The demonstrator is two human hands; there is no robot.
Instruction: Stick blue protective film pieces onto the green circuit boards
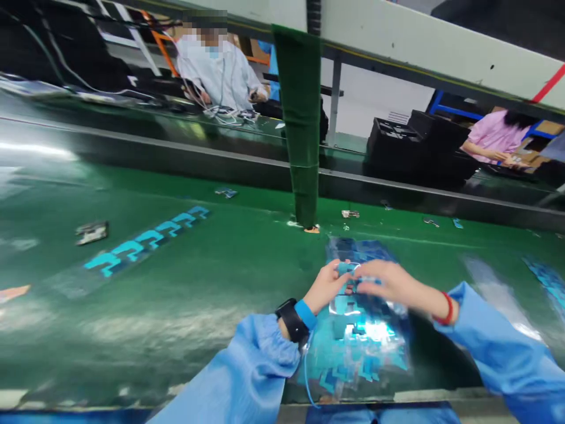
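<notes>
My left hand (325,287) pinches a small blue film-covered piece (346,268), whose exact kind I cannot make out. A dark wristband (292,321) and a blue strap with a thin cord circle my left wrist. Close beside the piece, my right hand (391,284) bends its fingers toward it. That hand is smeared by motion, so its grip is unclear. Beneath both hands lie clear plastic sheets (353,353) bearing many blue film cutouts, partly covered by the hands.
A strip of blue cutouts (150,238) lies to the left, near a small metallic part (92,232). A green-wrapped post (302,129) rises ahead. More small parts (350,214) dot the far side. Two people (220,73) sit across the bench; black trays (419,147) stand there.
</notes>
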